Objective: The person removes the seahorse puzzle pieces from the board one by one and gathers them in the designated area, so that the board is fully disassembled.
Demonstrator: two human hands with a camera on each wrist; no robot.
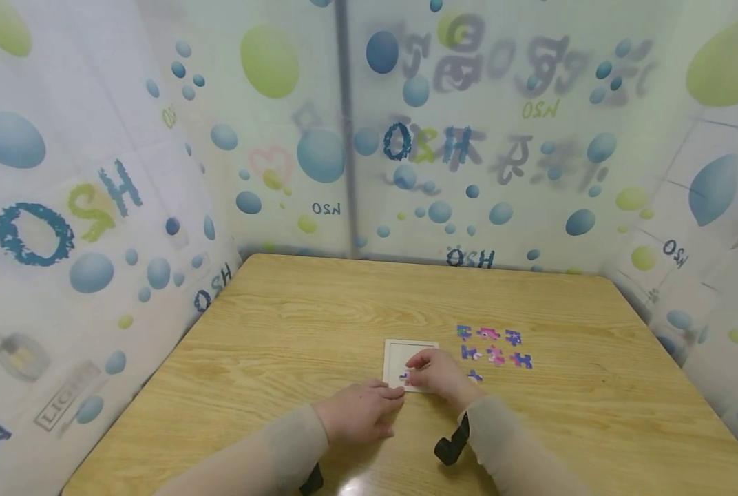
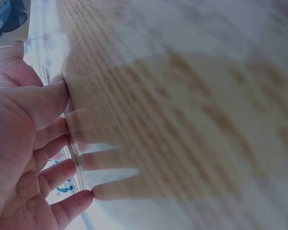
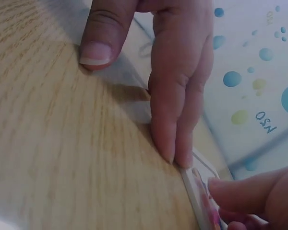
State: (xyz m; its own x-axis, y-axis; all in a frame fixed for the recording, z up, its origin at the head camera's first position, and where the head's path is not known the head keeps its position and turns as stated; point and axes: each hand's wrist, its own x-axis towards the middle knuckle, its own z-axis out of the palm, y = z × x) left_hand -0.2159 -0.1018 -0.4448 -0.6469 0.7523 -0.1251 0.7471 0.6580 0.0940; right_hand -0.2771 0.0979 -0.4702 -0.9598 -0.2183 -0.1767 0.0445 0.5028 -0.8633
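A square white puzzle tray (image 1: 396,346) lies on the table. My left hand (image 1: 363,411) rests at its near left corner, fingers fairly straight and fingertips on the rim. In the left wrist view, that hand's fingers (image 2: 60,172) are spread, their tips down at the tabletop. My right hand (image 1: 440,375) reaches over the tray from the right and pinches a small puzzle piece (image 1: 403,377) near the tray's lower left corner. In the right wrist view, pink and purple jigsaw edges (image 3: 207,201) show beside the right thumb (image 3: 223,189); the other fingers are partly out of frame.
Several loose purple and pink puzzle pieces (image 1: 495,355) lie in rough rows right of the tray, and one piece (image 1: 475,376) is partly behind the right hand. The wooden table (image 1: 294,310) is enclosed by printed curtains (image 1: 282,207). A black wrist strap mount (image 1: 451,449) hangs below the right sleeve.
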